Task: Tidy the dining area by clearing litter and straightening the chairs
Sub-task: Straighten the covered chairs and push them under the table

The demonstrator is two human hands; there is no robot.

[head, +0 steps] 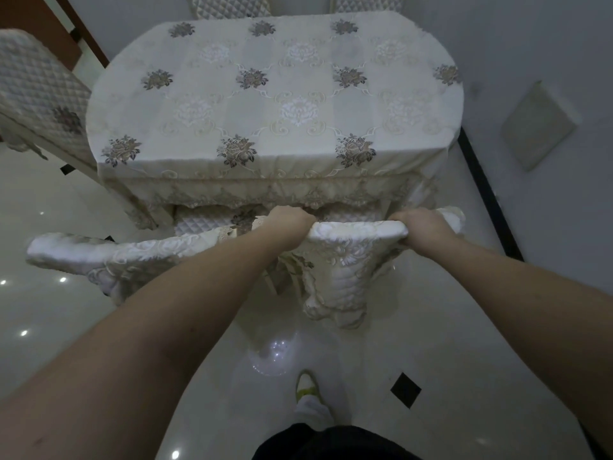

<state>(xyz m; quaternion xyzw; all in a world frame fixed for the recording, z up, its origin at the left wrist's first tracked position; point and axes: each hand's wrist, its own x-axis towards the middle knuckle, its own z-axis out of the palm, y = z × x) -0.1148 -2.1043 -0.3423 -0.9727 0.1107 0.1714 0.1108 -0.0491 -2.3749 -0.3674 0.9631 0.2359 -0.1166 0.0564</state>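
**Both hands gripping the chair back**

You are reaching forward with both arms stretched out. Your left hand (292,222) is curling over the top edge of the near chair's backrest (356,232), and your right hand (423,227) is gripping the same top edge further right, fingers wrapped round it. The covered chair is standing between you and the dining table (272,94), its quilted seat tucked partly under the lace-trimmed tablecloth. A second covered chair (116,254) is standing just to its left, not touched by either hand.
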